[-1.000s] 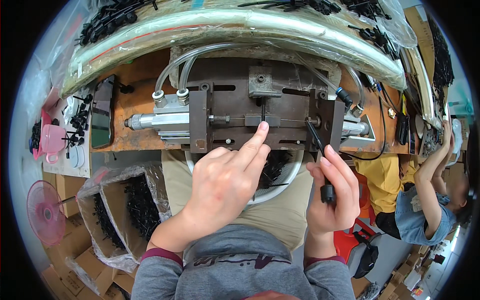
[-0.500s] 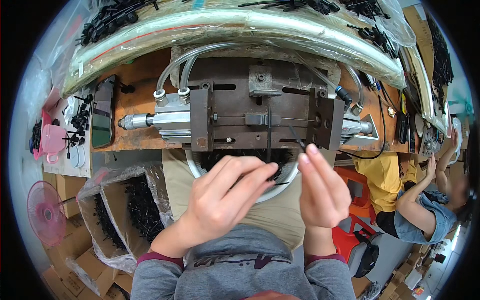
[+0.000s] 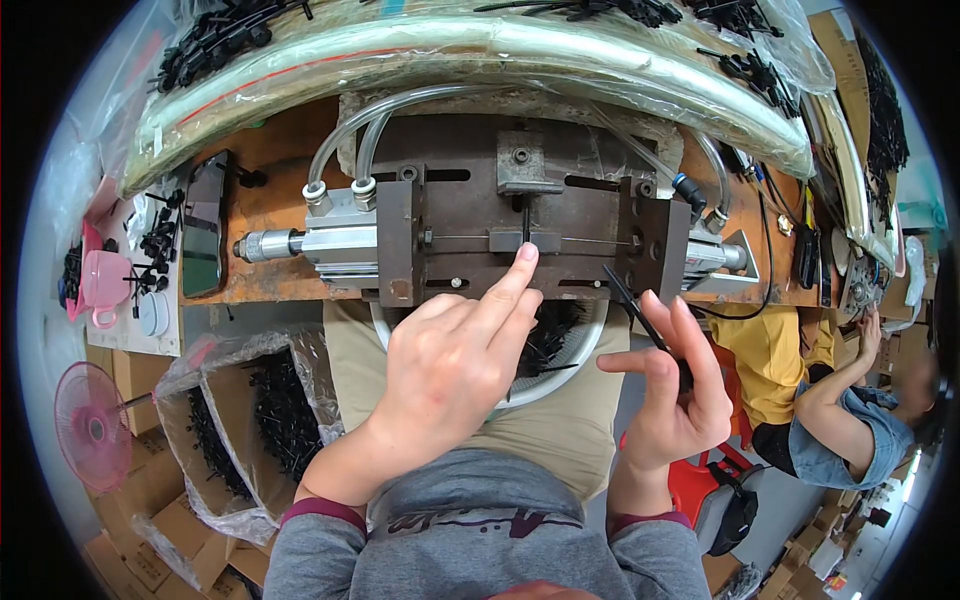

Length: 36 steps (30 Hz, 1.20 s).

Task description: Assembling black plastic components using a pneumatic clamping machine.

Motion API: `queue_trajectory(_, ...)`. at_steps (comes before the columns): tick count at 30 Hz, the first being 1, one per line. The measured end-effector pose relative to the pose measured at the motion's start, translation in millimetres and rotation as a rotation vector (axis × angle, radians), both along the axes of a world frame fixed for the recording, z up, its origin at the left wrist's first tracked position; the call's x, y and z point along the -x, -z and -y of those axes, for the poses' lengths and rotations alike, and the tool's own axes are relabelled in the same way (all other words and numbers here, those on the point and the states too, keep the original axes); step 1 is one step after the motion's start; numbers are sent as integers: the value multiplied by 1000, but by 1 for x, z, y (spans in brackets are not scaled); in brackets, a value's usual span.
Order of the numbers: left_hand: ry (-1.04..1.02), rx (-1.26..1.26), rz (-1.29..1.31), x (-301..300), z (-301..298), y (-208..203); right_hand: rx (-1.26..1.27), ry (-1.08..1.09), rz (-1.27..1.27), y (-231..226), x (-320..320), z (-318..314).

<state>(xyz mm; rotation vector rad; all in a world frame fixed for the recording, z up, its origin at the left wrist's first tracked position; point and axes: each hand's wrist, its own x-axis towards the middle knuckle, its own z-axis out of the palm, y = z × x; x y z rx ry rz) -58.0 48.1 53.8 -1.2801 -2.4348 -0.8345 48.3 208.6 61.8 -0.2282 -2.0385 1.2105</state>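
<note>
My left hand (image 3: 450, 350) reaches over the bowl with its index finger stretched out, the tip at the small metal block (image 3: 507, 240) in the middle of the fixture. A thin black rod (image 3: 527, 215) lies at that block, just beyond the fingertip; its near part is hidden. The other fingers are bent, and I see nothing held in them. My right hand (image 3: 675, 400) is closed on another slim black plastic rod (image 3: 636, 312), which points up and left toward the fixture's right side. Below the fixture, a white bowl (image 3: 597, 335) in my lap holds black pieces.
The dark metal fixture (image 3: 460, 200) has a pneumatic cylinder (image 3: 340, 245) on the left and another (image 3: 712, 258) on the right, with clear hoses. A phone (image 3: 207, 225) lies at left. Lined boxes of black parts (image 3: 285, 430) stand lower left. Another person (image 3: 845, 410) sits at right.
My left hand has moved up, its index finger now stretched to the central block, where the rod sits farther in. My right hand has shifted right and lower, its rod now showing at greater length.
</note>
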Motion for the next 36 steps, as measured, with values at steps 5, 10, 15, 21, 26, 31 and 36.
queue_trajectory(5,-5,2,24,1,-1,-9,230,-88,-19,-1,4,0)
queue_trajectory(10,186,-442,-28,-7,-3,-3,250,-190,68,1,17,20)
queue_trajectory(15,227,-539,71,-4,-1,-11,165,-400,125,-11,30,29)
queue_trajectory(21,109,-317,99,2,19,-14,-217,-208,6,-60,83,-1)
queue_trajectory(26,83,-122,41,0,13,-8,-862,-95,-76,-125,186,-34)
queue_trajectory(31,82,-33,-36,1,4,-6,-1041,-2,652,-145,281,-44)
queue_trajectory(36,86,-19,-34,5,2,-6,-1112,-143,917,-147,316,-47)
